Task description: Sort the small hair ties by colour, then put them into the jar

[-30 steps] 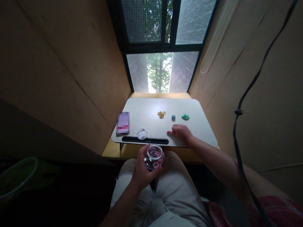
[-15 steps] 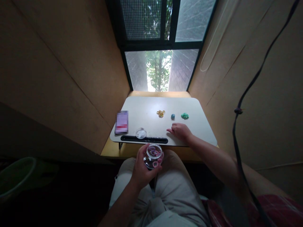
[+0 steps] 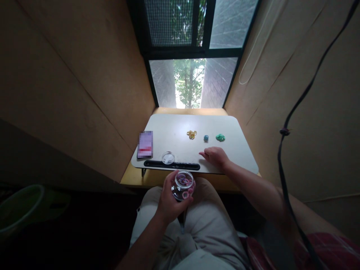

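My left hand is wrapped around a clear, open-mouthed jar above my lap. Inside the jar lie several small pink and purple hair ties. On the white lap table, my right hand rests near the front edge, fingers curled in and one finger pointing left. What those fingers hold, if anything, is hidden. Beyond it are a yellow pile of hair ties, a small blue bunch and a green pile. A clear round lid lies to the left, partly over the black slot.
The white lap table stands on a wooden ledge below a window. A blurred-out purple rectangle, perhaps a phone, lies at its left edge. A dark cord hangs at the right. At lower left is a green basket.
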{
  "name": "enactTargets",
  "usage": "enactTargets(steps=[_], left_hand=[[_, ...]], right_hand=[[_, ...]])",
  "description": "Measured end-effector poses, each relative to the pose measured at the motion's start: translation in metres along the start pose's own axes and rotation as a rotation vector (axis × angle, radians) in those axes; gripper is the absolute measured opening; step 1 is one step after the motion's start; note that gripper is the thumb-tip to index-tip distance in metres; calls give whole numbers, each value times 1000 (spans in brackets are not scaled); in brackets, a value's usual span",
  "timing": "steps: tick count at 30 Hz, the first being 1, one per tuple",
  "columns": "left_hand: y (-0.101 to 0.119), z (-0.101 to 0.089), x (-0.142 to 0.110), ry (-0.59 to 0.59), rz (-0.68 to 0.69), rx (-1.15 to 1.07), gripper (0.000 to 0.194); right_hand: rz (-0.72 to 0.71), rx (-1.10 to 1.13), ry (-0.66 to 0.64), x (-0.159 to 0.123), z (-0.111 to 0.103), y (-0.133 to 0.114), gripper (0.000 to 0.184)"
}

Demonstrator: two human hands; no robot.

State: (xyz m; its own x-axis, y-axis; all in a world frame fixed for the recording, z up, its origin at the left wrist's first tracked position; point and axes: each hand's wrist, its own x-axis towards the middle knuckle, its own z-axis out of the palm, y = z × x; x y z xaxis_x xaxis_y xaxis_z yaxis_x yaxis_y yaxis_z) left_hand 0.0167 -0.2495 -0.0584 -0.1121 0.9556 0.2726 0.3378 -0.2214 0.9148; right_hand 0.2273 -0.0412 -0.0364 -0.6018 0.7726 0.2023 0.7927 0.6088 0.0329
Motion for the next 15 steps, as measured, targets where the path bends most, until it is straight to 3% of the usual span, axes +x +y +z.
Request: enactTargets(steps=[15], left_hand=[[3,0,-2,-23,-22,-26,89]], right_hand=[[177,75,-2,2,-1,-2,35]])
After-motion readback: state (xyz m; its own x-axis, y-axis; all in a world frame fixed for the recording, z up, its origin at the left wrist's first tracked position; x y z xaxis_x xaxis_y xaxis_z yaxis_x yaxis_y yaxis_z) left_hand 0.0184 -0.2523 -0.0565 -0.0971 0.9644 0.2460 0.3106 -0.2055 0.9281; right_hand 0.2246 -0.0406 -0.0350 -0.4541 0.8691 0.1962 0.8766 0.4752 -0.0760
